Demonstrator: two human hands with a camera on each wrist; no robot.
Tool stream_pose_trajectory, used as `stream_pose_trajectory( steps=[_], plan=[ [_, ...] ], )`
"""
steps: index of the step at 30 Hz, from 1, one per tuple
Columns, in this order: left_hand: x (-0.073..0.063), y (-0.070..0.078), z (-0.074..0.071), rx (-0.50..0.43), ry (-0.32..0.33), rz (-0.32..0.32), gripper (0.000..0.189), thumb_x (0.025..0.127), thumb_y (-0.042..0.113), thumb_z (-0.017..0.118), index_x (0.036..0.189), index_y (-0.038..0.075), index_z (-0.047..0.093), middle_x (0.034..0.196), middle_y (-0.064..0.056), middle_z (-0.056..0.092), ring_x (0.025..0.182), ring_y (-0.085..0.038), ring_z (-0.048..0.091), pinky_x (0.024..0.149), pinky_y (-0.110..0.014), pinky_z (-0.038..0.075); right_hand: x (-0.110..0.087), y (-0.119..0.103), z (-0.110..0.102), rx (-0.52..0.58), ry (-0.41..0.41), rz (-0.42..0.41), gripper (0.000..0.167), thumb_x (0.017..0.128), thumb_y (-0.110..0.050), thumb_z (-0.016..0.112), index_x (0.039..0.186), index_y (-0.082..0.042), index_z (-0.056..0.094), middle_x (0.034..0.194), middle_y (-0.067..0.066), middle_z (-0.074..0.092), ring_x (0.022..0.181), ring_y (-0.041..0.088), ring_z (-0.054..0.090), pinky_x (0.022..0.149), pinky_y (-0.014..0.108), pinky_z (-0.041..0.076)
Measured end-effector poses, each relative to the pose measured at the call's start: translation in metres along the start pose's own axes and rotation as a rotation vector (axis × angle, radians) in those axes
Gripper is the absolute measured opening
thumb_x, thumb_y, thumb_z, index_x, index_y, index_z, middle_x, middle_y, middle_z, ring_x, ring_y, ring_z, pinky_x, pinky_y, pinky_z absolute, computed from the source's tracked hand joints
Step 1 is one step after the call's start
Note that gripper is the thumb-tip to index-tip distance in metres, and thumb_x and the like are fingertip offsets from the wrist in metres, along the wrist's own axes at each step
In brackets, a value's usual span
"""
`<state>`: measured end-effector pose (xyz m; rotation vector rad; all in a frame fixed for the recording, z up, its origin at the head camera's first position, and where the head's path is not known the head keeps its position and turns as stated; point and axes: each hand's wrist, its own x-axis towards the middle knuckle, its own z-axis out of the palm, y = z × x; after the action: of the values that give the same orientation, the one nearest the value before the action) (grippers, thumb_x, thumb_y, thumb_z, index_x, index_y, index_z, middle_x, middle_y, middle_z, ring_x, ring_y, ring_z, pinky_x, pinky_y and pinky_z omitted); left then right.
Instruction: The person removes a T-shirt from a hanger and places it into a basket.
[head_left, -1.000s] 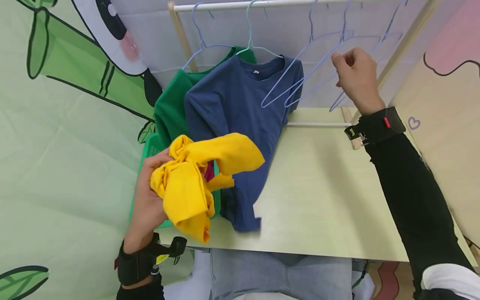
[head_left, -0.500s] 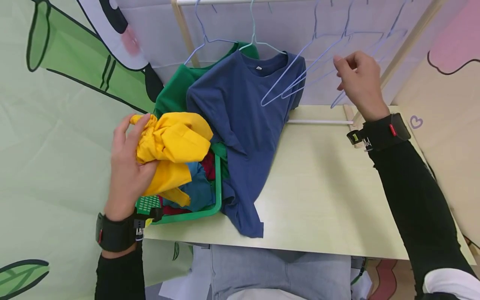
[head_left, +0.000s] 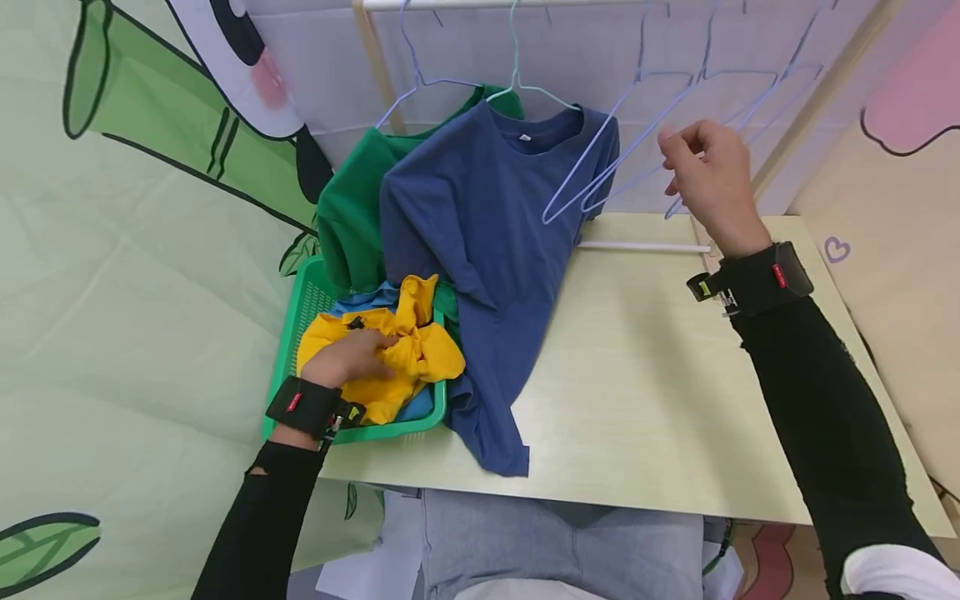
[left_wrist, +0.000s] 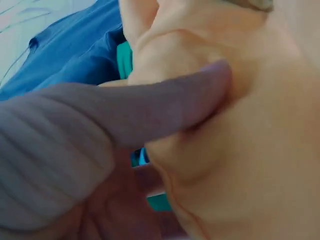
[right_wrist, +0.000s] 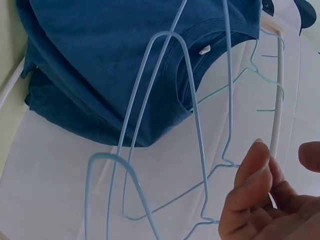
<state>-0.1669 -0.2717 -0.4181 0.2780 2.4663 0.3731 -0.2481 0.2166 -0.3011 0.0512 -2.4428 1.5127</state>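
My left hand (head_left: 347, 360) is down in the green basket (head_left: 444, 408), among the folds of a bunched yellow garment (head_left: 431, 354). In the left wrist view the thumb (left_wrist: 165, 107) presses on the cloth, with fingers partly hidden beneath it, so the hand grips the garment. My right hand (head_left: 708, 179) is raised beside several thin blue wire hangers (head_left: 577, 187) on the rail. Its fingers curl loosely with the thumb apart, and they hold nothing in the right wrist view. A navy T-shirt (head_left: 487, 225) hangs on a mint hanger, in front of a green shirt (head_left: 348, 200).
The white rail (head_left: 465, 4) runs across the top on wooden posts, with a lower bar (head_left: 645, 247) near the table. Blue cloth (head_left: 416, 406) shows under the yellow garment in the basket. The navy shirt's lower part reaches the pale table (head_left: 637, 400) beside the basket.
My left hand has carried the yellow garment from above the basket, first to the left, then down into it. The right hand stays raised by the hangers, shifting little.
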Motion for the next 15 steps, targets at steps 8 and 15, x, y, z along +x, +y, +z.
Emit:
stream_pose_trajectory(
  steps=[8,15],
  plan=[
    [-0.006,0.04,0.002,0.047,0.153,-0.005,0.092,0.104,0.054,0.065,0.172,0.012,0.019,0.174,-0.03,-0.011,0.155,-0.066,-0.001,0.116,-0.083,0.017,-0.004,-0.008,0.016,0.032,-0.026,-0.039,0.027,0.108,-0.036,0.062,0.106,-0.011,0.07,0.089,-0.006,0.061,0.059,0.005,0.062,0.054,0.019,0.047],
    [0.015,0.027,0.008,0.063,0.095,-0.155,0.062,0.11,0.022,0.058,0.167,0.009,0.036,0.174,-0.031,0.011,0.157,-0.061,0.008,0.116,-0.08,0.026,-0.007,-0.027,0.051,0.079,-0.135,-0.159,0.027,0.108,-0.032,0.063,0.106,-0.006,0.07,0.091,0.001,0.062,0.063,0.014,0.063,0.055,0.022,0.046]
  ],
)
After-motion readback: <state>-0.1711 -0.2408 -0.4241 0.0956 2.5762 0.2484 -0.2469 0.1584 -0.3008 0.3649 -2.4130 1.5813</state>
